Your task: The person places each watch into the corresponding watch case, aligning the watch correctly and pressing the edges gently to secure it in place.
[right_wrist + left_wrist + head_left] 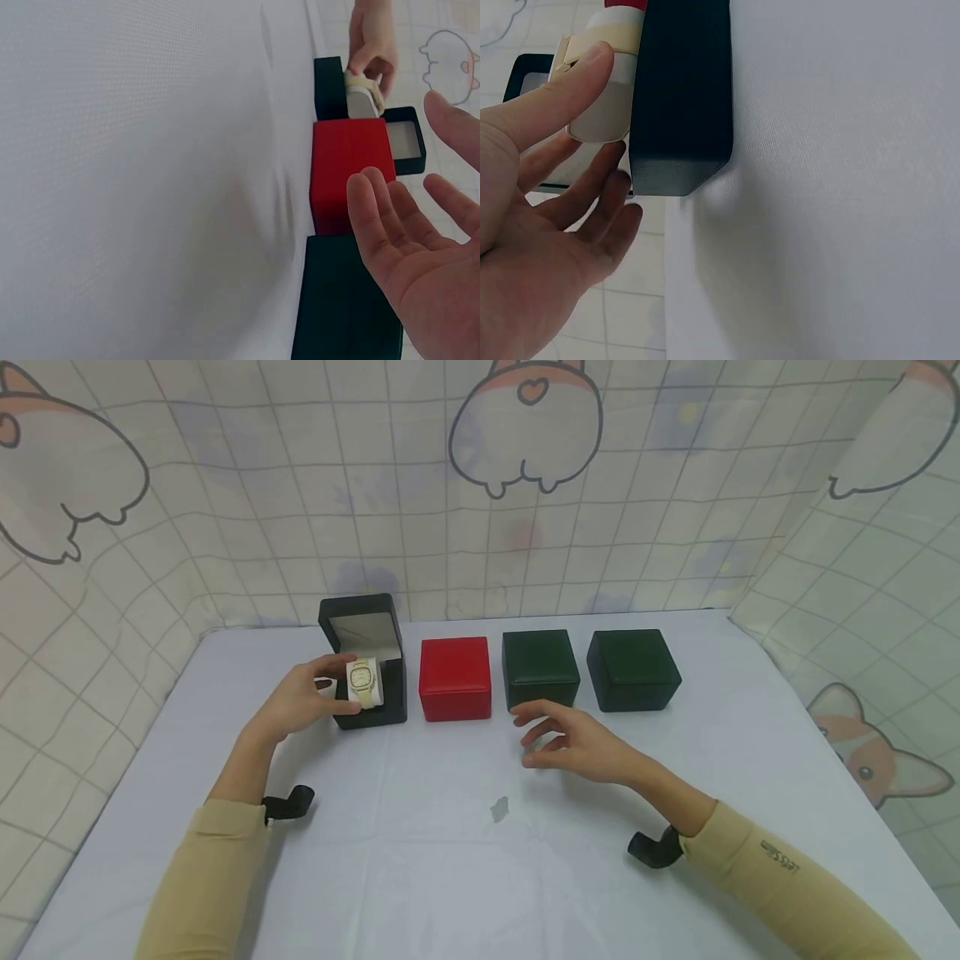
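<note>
At the left, a dark watch box stands with its lid raised, showing a pale lining. My left hand pinches a watch with a cream strap, wrapped round a white cushion. The thumb presses on the strap in the left wrist view, and the fingers reach round the far side. The cushion stands partly above the box's base. My right hand hovers in front of a closed green box, fingers loosely bent and holding nothing.
A closed red box stands between the open box and the green one. Another closed dark green box is at the right end of the row. A small grey patch marks the white tablecloth. Patterned curtain hangs behind.
</note>
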A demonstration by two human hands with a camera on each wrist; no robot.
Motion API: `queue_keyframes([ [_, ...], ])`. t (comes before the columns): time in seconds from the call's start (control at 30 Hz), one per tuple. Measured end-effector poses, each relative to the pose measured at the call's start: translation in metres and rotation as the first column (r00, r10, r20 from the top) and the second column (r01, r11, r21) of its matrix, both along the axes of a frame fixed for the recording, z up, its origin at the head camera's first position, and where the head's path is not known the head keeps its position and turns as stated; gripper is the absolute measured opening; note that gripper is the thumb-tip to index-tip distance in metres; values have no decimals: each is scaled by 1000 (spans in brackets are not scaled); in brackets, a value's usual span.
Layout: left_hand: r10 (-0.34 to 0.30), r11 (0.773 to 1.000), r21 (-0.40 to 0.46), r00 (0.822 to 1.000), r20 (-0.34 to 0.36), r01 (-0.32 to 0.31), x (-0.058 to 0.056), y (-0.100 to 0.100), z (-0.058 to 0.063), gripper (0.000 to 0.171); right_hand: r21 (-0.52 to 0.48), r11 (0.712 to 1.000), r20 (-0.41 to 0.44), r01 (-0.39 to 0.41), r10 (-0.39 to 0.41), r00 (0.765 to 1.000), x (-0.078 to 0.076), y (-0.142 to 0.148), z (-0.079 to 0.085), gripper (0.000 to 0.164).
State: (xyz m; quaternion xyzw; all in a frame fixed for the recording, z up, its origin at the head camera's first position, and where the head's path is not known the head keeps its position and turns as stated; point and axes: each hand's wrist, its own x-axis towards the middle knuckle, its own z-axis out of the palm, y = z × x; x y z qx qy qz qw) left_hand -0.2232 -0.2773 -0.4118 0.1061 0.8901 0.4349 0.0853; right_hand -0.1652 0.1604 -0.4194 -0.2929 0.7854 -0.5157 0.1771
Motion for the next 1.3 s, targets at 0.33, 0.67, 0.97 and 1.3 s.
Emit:
queue_keyframes([
  [0.33, -1, 999, -52, 1000, 3, 1, -7, -2, -1, 84, 14, 1000, 1, 1, -1, 1000, 0, 1, -1, 61],
  [0.67, -28, 997, -76, 1000, 10, 28, -14, -4, -6, 82, 13, 1000, -14, -13, 13, 1000, -1, -1, 2, 61],
  [0.97, -44, 993, -106, 999, -8, 43, -15, -2, -6, 82, 43, 998, -42, -35, 37, 998, -5, -5, 5, 61],
  [1.3, -110, 990, -98, 992, -57, 104, -15, -2, -9, 72, 61, 997, -88, -54, 59, 994, -14, -11, 16, 59],
])
